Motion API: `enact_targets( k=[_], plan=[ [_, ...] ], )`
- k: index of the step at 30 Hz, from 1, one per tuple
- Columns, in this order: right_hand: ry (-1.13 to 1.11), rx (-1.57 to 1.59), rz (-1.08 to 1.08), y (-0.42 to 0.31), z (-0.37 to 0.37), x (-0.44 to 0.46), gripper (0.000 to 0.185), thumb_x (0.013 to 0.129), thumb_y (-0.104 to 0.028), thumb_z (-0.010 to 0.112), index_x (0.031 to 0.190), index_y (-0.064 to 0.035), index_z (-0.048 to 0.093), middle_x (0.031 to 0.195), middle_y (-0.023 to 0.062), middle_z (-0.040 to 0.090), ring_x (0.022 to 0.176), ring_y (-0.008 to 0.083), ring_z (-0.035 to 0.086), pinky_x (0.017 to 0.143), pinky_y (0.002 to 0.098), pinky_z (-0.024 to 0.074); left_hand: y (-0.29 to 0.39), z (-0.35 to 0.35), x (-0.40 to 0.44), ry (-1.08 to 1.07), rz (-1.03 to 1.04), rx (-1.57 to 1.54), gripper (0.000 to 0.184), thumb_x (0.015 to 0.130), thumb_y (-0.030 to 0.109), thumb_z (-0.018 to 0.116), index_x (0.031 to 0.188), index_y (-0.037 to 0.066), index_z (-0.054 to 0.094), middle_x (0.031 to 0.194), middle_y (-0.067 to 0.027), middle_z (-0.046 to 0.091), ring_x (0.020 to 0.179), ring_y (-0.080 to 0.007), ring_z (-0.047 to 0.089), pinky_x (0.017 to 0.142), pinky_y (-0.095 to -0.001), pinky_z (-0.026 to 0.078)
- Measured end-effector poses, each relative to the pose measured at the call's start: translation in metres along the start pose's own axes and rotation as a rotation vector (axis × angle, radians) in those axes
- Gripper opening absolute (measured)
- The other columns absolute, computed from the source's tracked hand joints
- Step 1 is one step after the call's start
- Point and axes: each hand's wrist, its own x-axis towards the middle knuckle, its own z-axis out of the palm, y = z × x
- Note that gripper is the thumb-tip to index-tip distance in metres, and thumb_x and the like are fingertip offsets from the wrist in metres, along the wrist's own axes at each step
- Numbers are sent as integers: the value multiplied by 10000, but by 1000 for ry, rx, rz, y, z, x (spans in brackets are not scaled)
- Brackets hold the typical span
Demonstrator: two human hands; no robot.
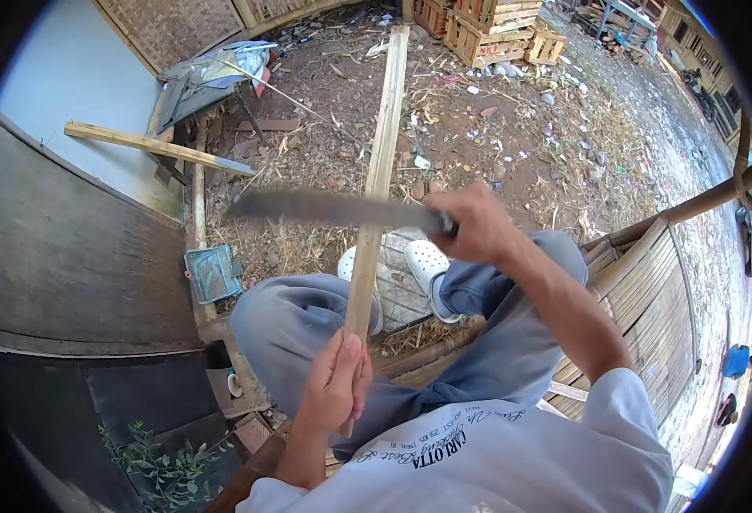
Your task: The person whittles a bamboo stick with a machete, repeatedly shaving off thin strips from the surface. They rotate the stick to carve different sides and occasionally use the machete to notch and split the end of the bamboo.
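Observation:
My left hand (pixel 338 381) is wrapped round the lower end of a long, pale bamboo strip (pixel 382 154), which slants up and away from my lap. In my right hand (pixel 477 224) is the dark handle of a machete (pixel 324 208). Its long blade points left and crosses the strip about midway along. The blade is slightly blurred, and I cannot tell whether it touches the strip. Below it, my knees are bent apart, and white clogs (pixel 428 265) are on my feet.
A slatted bamboo bench (pixel 641 291) extends to my right. At left are a wooden panel (pixel 76 248), a leaning plank (pixel 153 147) and a blue plastic basket (pixel 213 274). Wooden crates (pixel 489 38) stand at the far side of the littered ground. A leafy plant (pixel 166 466) grows at lower left.

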Motion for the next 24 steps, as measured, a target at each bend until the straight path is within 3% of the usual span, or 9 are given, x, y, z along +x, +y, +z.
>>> enact_targets(
  k=[2, 3, 5, 8, 12, 15, 17, 22, 24],
  plan=[
    [-133, -87, -201, -10, 9, -3, 115, 691, -142, 663, 683, -109, 553, 568, 81, 550, 500, 297, 553, 470, 386, 415, 1, 1, -7, -17, -15, 14, 303, 1022, 300, 323, 852, 71, 426, 508, 22, 399, 354, -51, 372, 333, -195, 322],
    [-60, -129, -48, -4, 7, 3, 107, 699, -146, 657, 691, -95, 564, 553, 100, 546, 506, 310, 556, 487, 403, 429, -6, 0, -12, 8, -15, -13, 296, 1020, 293, 341, 850, 69, 434, 508, 21, 400, 351, -49, 368, 331, -192, 320],
    [19, -205, 641, 14, -23, 36, 182, 743, -192, 621, 694, -16, 619, 579, 165, 589, 589, 333, 620, 586, 455, 475, -16, -10, -24, -3, -73, -60, 297, 1019, 295, 347, 847, 69, 436, 508, 20, 399, 348, -48, 365, 326, -193, 318],
    [259, -141, 791, 38, -50, 29, 240, 784, -212, 602, 682, 5, 601, 527, 163, 550, 501, 307, 570, 541, 424, 445, -33, -17, -35, 3, -125, -102, 307, 1016, 305, 355, 841, 67, 440, 509, 17, 397, 342, -48, 359, 314, -198, 314],
    [299, -35, 703, 0, -27, 12, 358, 818, -289, 633, 637, 13, 571, 495, 106, 524, 444, 233, 497, 494, 401, 401, -37, -10, -26, 101, -140, -166, 322, 1016, 320, 353, 839, 67, 442, 508, 15, 395, 338, -50, 359, 304, -201, 317],
    [120, 494, 821, -15, -3, 12, 406, 835, -377, 659, 687, -8, 579, 490, 22, 491, 428, 131, 410, 430, 332, 350, -21, 3, -6, 143, 18, -108, 316, 1020, 315, 334, 844, 77, 445, 535, 16, 404, 351, -54, 372, 326, -194, 335],
    [6, 997, 892, -34, 3, 20, 363, 898, -387, 604, 868, -28, 557, 555, -54, 462, 399, 29, 351, 371, 199, 261, -5, 19, 12, 234, 84, -51, 323, 1023, 315, 320, 833, 81, 435, 564, 18, 416, 375, -50, 383, 348, -186, 342],
    [-96, 1405, 954, -55, 16, 34, 290, 892, -304, 619, 941, -24, 557, 748, -10, 557, 392, 14, 332, 354, 194, 282, -10, 41, 60, 301, 315, 225, 287, 1026, 318, 324, 918, 65, 404, 602, 4, 423, 459, -69, 430, 432, -210, 395],
    [34, 1483, 911, -61, 15, 39, 250, 889, -248, 625, 977, -30, 539, 787, 6, 572, 397, 14, 325, 356, 186, 284, -12, 38, 64, 300, 283, 300, 262, 1025, 302, 338, 945, 57, 387, 625, -8, 437, 493, -85, 453, 469, -229, 415]
  ],
)
